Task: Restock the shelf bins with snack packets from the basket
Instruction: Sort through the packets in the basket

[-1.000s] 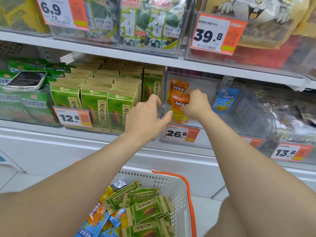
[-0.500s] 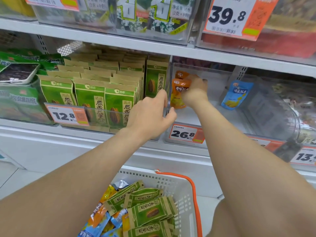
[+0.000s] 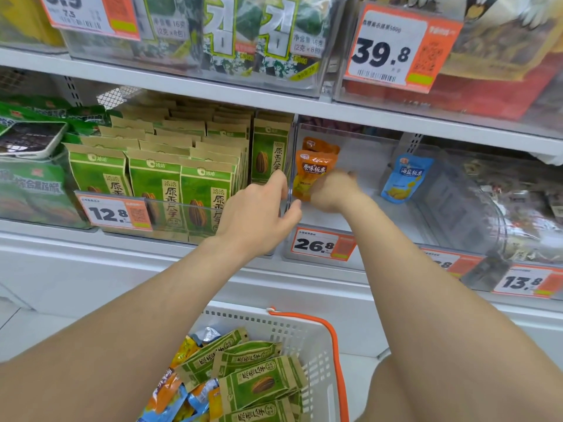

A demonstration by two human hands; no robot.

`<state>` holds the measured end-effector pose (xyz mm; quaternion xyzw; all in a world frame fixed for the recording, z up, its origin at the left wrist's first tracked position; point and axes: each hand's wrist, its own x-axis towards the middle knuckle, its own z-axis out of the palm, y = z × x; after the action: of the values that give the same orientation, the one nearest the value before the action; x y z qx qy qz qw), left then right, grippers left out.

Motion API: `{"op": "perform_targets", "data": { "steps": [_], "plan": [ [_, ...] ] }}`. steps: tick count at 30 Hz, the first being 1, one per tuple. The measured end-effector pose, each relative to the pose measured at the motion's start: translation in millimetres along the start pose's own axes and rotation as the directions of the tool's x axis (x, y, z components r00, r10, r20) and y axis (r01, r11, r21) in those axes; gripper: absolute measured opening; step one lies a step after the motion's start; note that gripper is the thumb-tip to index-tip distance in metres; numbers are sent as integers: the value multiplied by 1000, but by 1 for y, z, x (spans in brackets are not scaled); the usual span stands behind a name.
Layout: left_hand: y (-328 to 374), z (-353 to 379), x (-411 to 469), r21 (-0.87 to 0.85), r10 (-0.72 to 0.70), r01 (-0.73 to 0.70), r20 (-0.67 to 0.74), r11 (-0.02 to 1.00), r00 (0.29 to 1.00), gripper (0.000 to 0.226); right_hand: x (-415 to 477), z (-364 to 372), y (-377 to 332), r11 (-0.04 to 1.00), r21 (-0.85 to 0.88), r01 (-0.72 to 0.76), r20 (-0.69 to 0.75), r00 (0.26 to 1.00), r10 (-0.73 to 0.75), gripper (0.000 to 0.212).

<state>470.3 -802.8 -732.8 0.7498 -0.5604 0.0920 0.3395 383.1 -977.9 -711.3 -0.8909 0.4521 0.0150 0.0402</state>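
Left bin: green packets (image 3: 155,190) stand upright in rows, three across the front row, with one further column at the right; the rows behind are too overlapped to count. Below, the white basket (image 3: 320,339) holds at least four green packets lying flat, plus orange and blue ones too jumbled to count. The left hand (image 3: 259,214) sits at the left wall of the clear bin (image 3: 362,147), thumb and forefinger spread on either side of the wall's front edge; whether they pinch it cannot be determined. This bin, marked by the 26.8 price tag (image 3: 320,245), contains two orange packets against its left wall. The front orange packet (image 3: 313,172) stands upright, long axis vertical, top seal up, printed face forward. The rear orange packet (image 3: 320,144) stands directly behind it in the same orientation. The right hand (image 3: 332,193) has its fingers curled against the front packet's lower right and holds it. In the next bin right, one blue packet (image 3: 406,178) stands upright, top leaning slightly right.
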Motion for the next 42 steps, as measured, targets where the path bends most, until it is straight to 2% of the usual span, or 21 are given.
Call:
{"op": "perform_targets", "data": {
  "steps": [1,3,5,7,11,15,18,22,24,26,28,31,33,36,39,42],
  "plan": [
    [0,0,0,0,0,0,0,1000,1000,27,1,1,0,999,16,33,73,997,-34,22],
    [0,0,-1,4,0,0,2,1000,1000,27,2,3,4,988,151,44,171,983,-70,37],
    [-1,0,-1,5,-1,1,11,1000,1000,27,3,7,8,956,293,20,196,977,-81,51],
    [-2,1,-1,-2,-3,4,26,1000,1000,28,7,12,9,932,362,16,202,975,-95,59],
    [-4,-1,0,-9,8,-8,54,1000,999,30,15,15,8,937,348,32,214,970,-113,64],
    [-3,-4,-4,-2,27,-27,81,1000,996,34,16,19,12,966,259,28,271,957,-100,64],
    [-2,-8,-9,11,35,-37,112,999,993,37,9,18,15,961,276,27,272,957,-105,65],
    [1,-14,-22,12,59,-61,109,998,992,41,-10,6,14,946,317,69,134,984,-117,52],
    [4,-18,-31,10,138,-139,54,990,989,34,-26,-3,10,938,335,89,66,991,-118,42],
    [6,-25,-38,103,255,-253,-15,962,967,26,-45,-13,4,933,343,107,-22,994,-106,38],
    [4,-31,-45,235,336,-322,-24,917,941,18,-69,-22,-4,932,327,160,-169,980,-109,34],
    [-7,-35,-60,318,386,-397,100,861,917,9,-105,-31,-18,906,346,243,-334,935,-123,29],
    [-16,-39,-71,297,352,-424,267,856,897,10,-127,-32,-29,902,315,297,-362,916,-175,25],
    [-23,-51,-79,290,166,-392,579,873,798,9,-156,-24,-47,911,198,361,-258,916,-307,20],
    [-29,-52,-88,331,-32,-269,682,905,730,8,-176,0,-61,893,64,446,2,895,-447,16],
    [-39,-35,-118,340,-174,-164,770,926,614,24,-195,32,-71,871,-11,492,284,836,-469,19]
  ]
}}
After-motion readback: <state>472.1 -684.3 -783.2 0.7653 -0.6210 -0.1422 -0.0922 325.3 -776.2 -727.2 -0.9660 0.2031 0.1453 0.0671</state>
